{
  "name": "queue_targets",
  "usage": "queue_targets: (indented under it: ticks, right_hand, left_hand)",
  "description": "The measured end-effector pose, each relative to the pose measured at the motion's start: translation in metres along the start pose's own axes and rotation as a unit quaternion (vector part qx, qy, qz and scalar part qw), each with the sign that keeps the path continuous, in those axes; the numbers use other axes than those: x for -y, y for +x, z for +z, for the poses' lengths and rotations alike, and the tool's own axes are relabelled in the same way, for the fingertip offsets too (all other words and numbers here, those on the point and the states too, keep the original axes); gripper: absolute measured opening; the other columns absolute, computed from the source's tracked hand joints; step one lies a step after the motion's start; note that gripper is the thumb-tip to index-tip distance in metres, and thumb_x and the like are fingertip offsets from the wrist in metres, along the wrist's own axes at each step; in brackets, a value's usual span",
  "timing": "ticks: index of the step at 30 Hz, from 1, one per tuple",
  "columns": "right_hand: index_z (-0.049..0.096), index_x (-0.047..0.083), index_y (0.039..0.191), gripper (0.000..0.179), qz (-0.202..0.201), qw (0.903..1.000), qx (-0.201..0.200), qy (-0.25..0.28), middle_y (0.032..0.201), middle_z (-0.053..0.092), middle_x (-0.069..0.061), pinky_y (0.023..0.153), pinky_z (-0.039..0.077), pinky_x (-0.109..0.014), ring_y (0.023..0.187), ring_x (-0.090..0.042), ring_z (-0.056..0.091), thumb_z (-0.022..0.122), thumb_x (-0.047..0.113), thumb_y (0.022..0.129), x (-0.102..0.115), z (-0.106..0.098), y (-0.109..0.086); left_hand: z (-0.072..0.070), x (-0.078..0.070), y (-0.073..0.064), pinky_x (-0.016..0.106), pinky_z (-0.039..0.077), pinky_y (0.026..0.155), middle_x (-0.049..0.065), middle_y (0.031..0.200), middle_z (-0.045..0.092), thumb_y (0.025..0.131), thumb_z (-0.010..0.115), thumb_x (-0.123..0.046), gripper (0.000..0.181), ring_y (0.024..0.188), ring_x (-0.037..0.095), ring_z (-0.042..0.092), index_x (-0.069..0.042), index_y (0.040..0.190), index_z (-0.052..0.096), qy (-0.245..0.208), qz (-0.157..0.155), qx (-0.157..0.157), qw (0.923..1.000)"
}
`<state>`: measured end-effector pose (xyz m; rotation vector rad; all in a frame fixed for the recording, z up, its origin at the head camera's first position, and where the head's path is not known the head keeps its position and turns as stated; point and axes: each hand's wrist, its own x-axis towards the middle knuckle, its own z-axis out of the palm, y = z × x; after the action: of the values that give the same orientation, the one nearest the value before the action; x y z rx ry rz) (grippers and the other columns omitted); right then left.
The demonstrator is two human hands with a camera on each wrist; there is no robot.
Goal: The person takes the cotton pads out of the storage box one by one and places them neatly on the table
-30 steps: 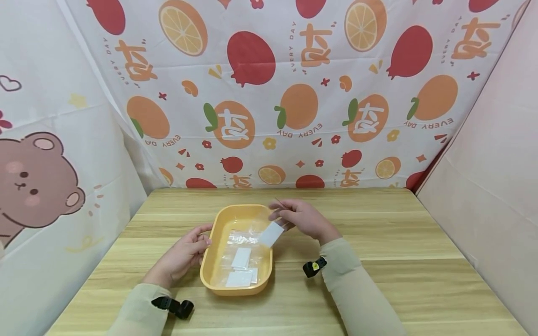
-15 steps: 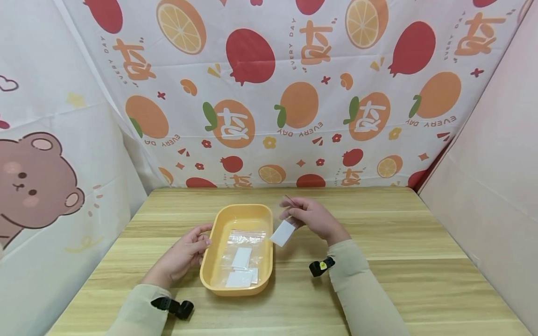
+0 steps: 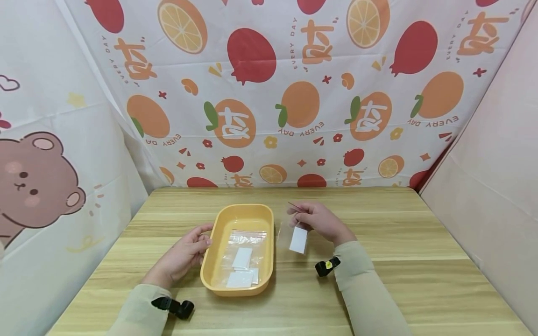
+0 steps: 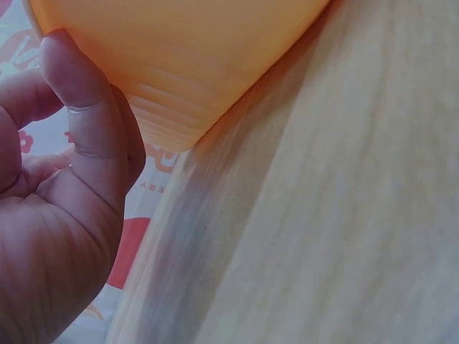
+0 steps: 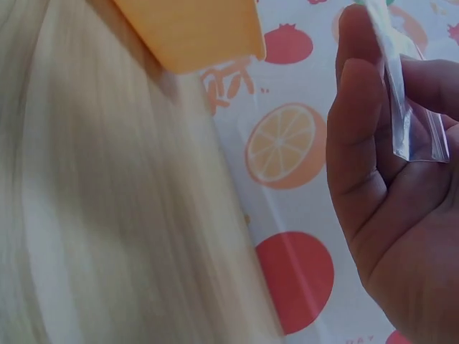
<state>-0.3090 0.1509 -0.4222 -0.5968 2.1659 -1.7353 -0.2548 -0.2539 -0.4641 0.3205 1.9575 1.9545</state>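
My left hand [image 3: 187, 249] grips the left side of a yellow plastic tray [image 3: 270, 266], thumb at the rim. In the left wrist view the curled fingers meet the tray's outer wall [image 4: 179, 79]. Inside the tray lie clear zip bags [image 3: 248, 238] with white rectangular pieces [image 3: 242, 258] in them. Just right of the tray, my right hand [image 3: 321, 220] pinches another clear zip bag [image 3: 284, 235] by its top, and a white rectangle [image 3: 298, 240] shows in it as it hangs over the table. The right wrist view shows the folded plastic [image 5: 401, 136] between thumb and fingers.
The tray rests on a wood-grain table [image 3: 378, 280]. A fruit-print cloth [image 3: 260, 112] hangs behind the table's back edge, with pale cloths at both sides. Black camera straps [image 3: 172, 306] are on both wrists.
My right hand has moved right, bringing the zip bag from over the tray's right rim to beside it. The bag now hangs more upright. The left hand and tray have stayed put.
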Motion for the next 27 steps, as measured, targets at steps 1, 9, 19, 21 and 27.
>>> queue_targets:
  ticks: [1, 9, 19, 21, 27]
  right_hand:
    - [0.062, -0.006, 0.129, 0.033, 0.004, 1.0000, 0.002, -0.002, 0.113, 0.069, -0.020, 0.072, 0.054, -0.031, 0.088, -0.020, 0.065, 0.059, 0.013, 0.102, -0.002, -0.001, 0.000]
    - [0.070, 0.003, 0.120, 0.024, 0.033, 0.9992, 0.011, -0.021, 0.099, 0.071, -0.011, 0.069, 0.053, -0.030, 0.082, -0.016, 0.062, 0.059, 0.016, 0.103, -0.022, -0.007, 0.001]
    - [0.073, 0.009, 0.113, 0.019, 0.043, 0.9943, 0.039, -0.089, 0.097, 0.070, -0.004, 0.067, 0.050, -0.028, 0.079, -0.015, 0.060, 0.060, 0.017, 0.102, -0.032, -0.002, 0.004]
    - [0.074, 0.012, 0.113, 0.018, 0.041, 0.9920, 0.047, -0.109, 0.093, 0.069, -0.003, 0.065, 0.049, -0.027, 0.075, -0.013, 0.058, 0.060, 0.018, 0.102, -0.035, -0.001, 0.005]
    - [0.074, 0.016, 0.105, 0.015, 0.041, 0.9845, 0.059, -0.160, 0.075, 0.062, -0.002, 0.059, 0.044, -0.026, 0.064, -0.013, 0.052, 0.061, 0.023, 0.102, -0.039, 0.001, 0.007]
  left_hand:
    - [0.000, 0.000, 0.000, 0.026, 0.054, 0.062, 0.011, 0.101, 0.055, 0.106, 0.052, -0.012, 0.063, 0.079, 0.013, 0.060, 0.006, 0.155, 0.016, 0.000, 0.000, 0.000, 1.0000]
    - [-0.001, 0.001, 0.000, 0.026, 0.054, 0.061, 0.011, 0.101, 0.055, 0.106, 0.050, -0.011, 0.063, 0.078, 0.013, 0.059, 0.005, 0.155, 0.014, 0.007, 0.002, 0.004, 1.0000]
    - [-0.003, 0.004, 0.001, 0.027, 0.055, 0.062, 0.010, 0.101, 0.055, 0.106, 0.051, -0.012, 0.062, 0.079, 0.013, 0.060, 0.004, 0.155, 0.017, 0.005, -0.001, -0.003, 1.0000]
    - [-0.003, 0.003, 0.001, 0.027, 0.055, 0.062, 0.010, 0.101, 0.055, 0.106, 0.051, -0.012, 0.063, 0.079, 0.013, 0.060, 0.004, 0.155, 0.016, 0.005, 0.002, 0.000, 1.0000]
    - [-0.003, 0.004, 0.000, 0.028, 0.056, 0.062, 0.010, 0.101, 0.055, 0.106, 0.052, -0.013, 0.062, 0.079, 0.014, 0.061, 0.005, 0.155, 0.017, 0.006, 0.004, 0.003, 1.0000]
